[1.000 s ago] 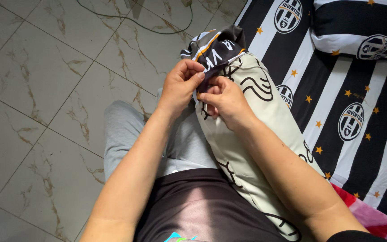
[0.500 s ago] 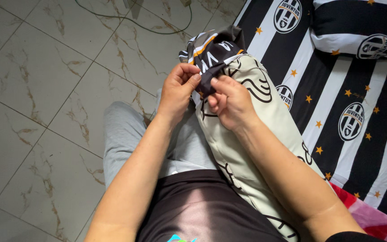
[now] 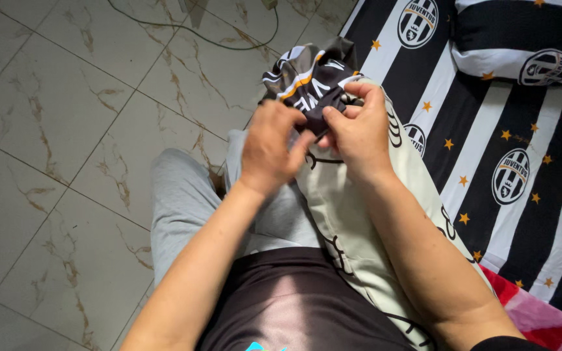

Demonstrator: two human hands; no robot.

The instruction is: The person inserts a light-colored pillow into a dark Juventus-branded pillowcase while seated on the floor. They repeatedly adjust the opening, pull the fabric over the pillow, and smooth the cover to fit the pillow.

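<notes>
Nearest: dark shirt and grey trousers (image 3: 183, 201) of the person, seated at the bed's edge, a long cream pillow (image 3: 359, 227) with black line print lying along the lap toward 1 o'clock.

Left hand (image 3: 269, 153) is closed on the dark printed cloth (image 3: 310, 81) bunched at the pillow's far end, knuckles up. Right hand (image 3: 361, 133) pinches the same cloth from the 3 o'clock side, fingertips curled over the pillow's end.

Change over the last second: both hands have climbed from the cream fabric below the bunch to the bunch itself — the right one most, now covering the pillow's tip. Left has rolled over, back of hand to the camera. My read: the grip was re-set higher on the cloth — whether it is going on or coming off the pillow, cannot tell.

Beyond, at 2 o'clock: black-and-white striped bedsheet (image 3: 489, 130) with gold stars, matching pillow (image 3: 521, 45) on it. At 10 o'clock: marbled floor tiles (image 3: 66, 97), a cable (image 3: 183, 29) trailing across.
</notes>
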